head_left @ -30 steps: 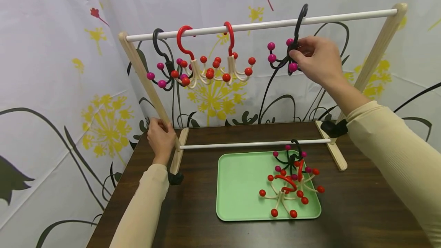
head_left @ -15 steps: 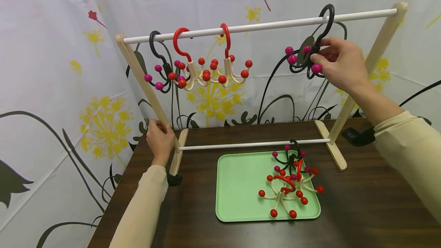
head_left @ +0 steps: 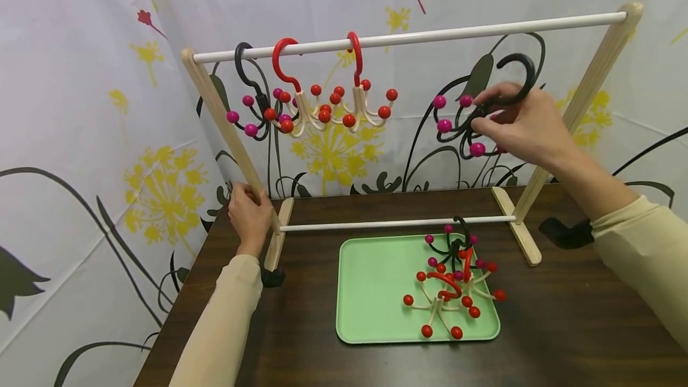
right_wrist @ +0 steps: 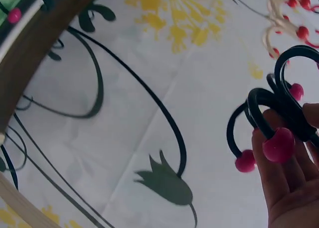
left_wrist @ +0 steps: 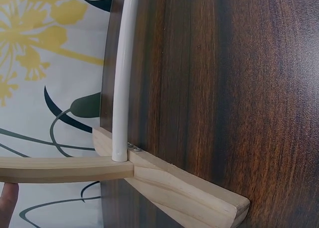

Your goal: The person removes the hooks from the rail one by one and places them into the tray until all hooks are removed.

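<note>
My right hand [head_left: 534, 130] pinches a black octopus hanger [head_left: 529, 76] with magenta ball tips at its neck. That hanger is tilted, its hook below the white top rail [head_left: 430, 35] and apart from it. In the right wrist view, fingers lie behind the hanger's curved arms [right_wrist: 281, 106]. My left hand [head_left: 250, 218] grips the wooden left post [head_left: 231, 136] of the rack low down; the left wrist view shows only a fingertip [left_wrist: 7, 203] at the post. On the rail's left part hang a black hanger [head_left: 261, 102] and two red-hooked cream hangers [head_left: 301, 100] with red balls.
A green tray [head_left: 371, 291] sits on the dark wood table [head_left: 301, 327], with one black hanger [head_left: 455, 249] and two red-hooked hangers [head_left: 439, 309] crowded on its right side. The rack's lower white bar [head_left: 376, 225] runs behind it. A patterned curtain [head_left: 97, 76] hangs behind.
My right hand first slid the black hanger rightward at the rail, then lifted its hook off and lowered it below the rail, tilting it. My left hand stays on the post.
</note>
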Demonstrator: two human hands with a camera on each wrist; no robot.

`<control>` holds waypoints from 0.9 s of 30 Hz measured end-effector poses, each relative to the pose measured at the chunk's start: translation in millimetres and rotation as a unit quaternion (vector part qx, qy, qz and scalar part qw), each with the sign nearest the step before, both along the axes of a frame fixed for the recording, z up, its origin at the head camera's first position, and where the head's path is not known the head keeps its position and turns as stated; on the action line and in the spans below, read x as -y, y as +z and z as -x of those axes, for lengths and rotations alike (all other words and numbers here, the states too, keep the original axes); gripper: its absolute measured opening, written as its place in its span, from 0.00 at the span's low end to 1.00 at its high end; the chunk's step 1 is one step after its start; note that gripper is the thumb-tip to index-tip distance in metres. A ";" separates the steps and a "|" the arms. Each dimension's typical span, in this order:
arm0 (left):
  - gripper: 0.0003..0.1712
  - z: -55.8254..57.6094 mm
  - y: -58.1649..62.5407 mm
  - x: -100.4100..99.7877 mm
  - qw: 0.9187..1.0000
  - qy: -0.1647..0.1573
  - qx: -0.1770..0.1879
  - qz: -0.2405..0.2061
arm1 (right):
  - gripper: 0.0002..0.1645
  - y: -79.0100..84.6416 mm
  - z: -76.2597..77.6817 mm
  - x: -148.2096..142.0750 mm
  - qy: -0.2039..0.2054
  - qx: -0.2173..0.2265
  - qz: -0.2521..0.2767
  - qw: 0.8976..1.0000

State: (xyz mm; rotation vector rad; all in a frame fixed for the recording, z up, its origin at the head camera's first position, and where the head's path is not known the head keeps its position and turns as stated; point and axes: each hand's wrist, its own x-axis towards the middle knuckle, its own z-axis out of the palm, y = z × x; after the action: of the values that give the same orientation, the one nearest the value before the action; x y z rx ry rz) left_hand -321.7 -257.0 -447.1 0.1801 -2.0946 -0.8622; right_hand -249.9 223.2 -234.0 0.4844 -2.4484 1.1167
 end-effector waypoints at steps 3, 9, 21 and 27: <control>0.12 0.5 0.7 -0.1 1.000 0.001 0.002 -0.001 | 0.14 -17.1 -3.9 14.3 0.040 0.033 -0.033 0.998; 0.12 1.3 -0.5 0.5 1.000 0.003 0.007 -0.002 | 0.08 -55.2 -6.2 45.9 0.128 0.089 -0.126 0.980; 0.12 1.2 -1.1 -0.3 1.000 0.003 0.005 0.001 | 0.07 -122.9 -7.8 90.2 0.189 0.164 -0.230 0.940; 0.12 1.2 0.3 0.0 1.000 0.003 0.005 -0.002 | 0.07 -141.2 -7.4 95.8 0.168 0.175 -0.241 0.940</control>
State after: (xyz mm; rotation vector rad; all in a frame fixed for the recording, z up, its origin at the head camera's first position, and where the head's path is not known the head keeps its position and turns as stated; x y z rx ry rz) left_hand -322.9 -257.0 -446.8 0.1930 -2.1003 -0.8621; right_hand -242.5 127.4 -375.2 0.9530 -3.0534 0.7540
